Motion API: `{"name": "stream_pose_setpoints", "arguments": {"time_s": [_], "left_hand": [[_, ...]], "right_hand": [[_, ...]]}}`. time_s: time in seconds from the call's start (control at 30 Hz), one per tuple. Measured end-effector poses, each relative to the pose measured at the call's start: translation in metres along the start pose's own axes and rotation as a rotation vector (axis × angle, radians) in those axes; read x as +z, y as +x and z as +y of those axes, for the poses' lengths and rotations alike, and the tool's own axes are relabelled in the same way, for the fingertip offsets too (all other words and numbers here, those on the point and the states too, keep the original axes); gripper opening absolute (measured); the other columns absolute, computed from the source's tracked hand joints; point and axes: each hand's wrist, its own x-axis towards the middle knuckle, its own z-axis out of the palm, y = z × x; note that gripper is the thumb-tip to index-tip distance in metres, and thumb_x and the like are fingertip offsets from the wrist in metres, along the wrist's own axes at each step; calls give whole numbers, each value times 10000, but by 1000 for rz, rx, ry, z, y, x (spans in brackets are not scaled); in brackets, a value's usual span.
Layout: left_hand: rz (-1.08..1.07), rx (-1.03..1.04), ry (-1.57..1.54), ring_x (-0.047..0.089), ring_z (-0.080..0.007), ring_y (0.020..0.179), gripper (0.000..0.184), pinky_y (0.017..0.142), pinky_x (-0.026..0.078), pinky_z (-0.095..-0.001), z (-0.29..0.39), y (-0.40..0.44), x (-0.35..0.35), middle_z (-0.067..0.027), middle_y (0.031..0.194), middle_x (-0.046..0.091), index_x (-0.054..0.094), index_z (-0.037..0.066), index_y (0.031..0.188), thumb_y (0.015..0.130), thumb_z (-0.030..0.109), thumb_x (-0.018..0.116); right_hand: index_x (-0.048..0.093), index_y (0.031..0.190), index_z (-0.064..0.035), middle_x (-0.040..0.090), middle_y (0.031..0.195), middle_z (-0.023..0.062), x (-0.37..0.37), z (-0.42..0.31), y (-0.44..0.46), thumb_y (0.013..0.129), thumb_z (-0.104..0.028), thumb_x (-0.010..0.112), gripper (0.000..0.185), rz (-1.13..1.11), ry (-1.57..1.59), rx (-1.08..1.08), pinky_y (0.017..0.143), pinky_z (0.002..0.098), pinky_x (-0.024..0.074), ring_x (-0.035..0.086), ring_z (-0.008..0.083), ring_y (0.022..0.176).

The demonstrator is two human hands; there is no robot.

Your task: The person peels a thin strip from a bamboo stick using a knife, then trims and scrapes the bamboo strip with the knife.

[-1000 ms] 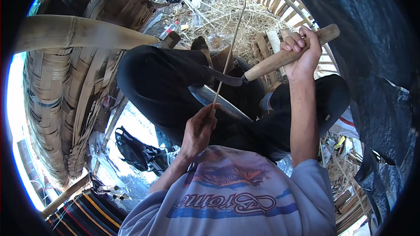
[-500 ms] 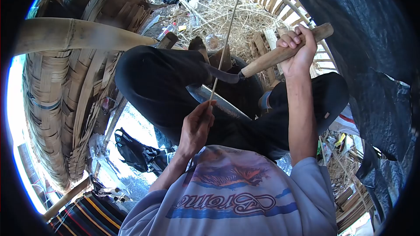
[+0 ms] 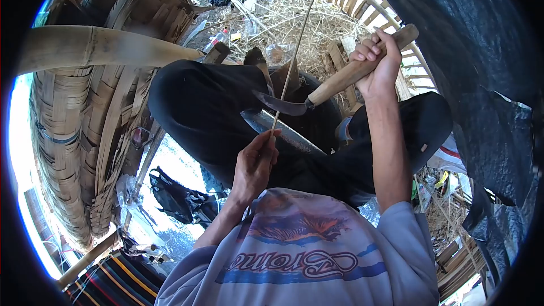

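Observation:
My left hand [image 3: 255, 163] is closed on the lower end of a long thin bamboo strip [image 3: 295, 56], which slants up and away from me past the top of the view. My right hand [image 3: 378, 65] grips the long wooden handle of a knife [image 3: 340, 80]. Its dark curved blade [image 3: 283, 105] points left and crosses the strip a short way above my left fingers. I cannot tell which of the two lies on top along the whole crossing. Below the blade, a shiny metallic sheet [image 3: 294, 136] lies between my black-trousered legs [image 3: 209, 102].
At the left stand woven bamboo baskets [image 3: 62, 147], with a thick bamboo pole [image 3: 113, 45] reaching across them. Straw and shavings [image 3: 326, 28] cover the ground ahead. Black plastic sheeting [image 3: 476, 68] hangs at the right beside a slatted bamboo fence [image 3: 362, 5].
My right hand and the knife have shifted slightly left and toward me, so the blade sits lower along the strip. My left hand has stayed almost still.

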Motion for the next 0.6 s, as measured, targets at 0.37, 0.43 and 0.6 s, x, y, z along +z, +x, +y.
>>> {"name": "stream_pose_setpoints", "arguments": {"time_s": [0.37,0.43,0.6], "left_hand": [[-3,-11,-32,415,-31,599,309,539,341,-200,5,-4,2,20,661,487,550,17,1229,974,170,469],[5,-34,-26,413,-32,592,317,535,335,-199,9,-2,1,22,664,486,549,3,1224,974,181,473],[-7,-30,-25,379,-12,533,322,480,293,-181,5,-3,7,27,659,478,539,5,1229,978,194,469]], "right_hand": [[425,721,-124,345,570,-44,-4,-10,12,826,-189,589,205,35,35,-20,509,245,356,364,71,482],[424,718,-122,346,567,-46,2,-3,6,826,-188,590,209,48,42,-28,506,249,361,371,72,480],[422,716,-121,351,568,-43,-7,-7,14,825,-192,587,210,22,67,-61,509,246,360,366,74,480]]}}
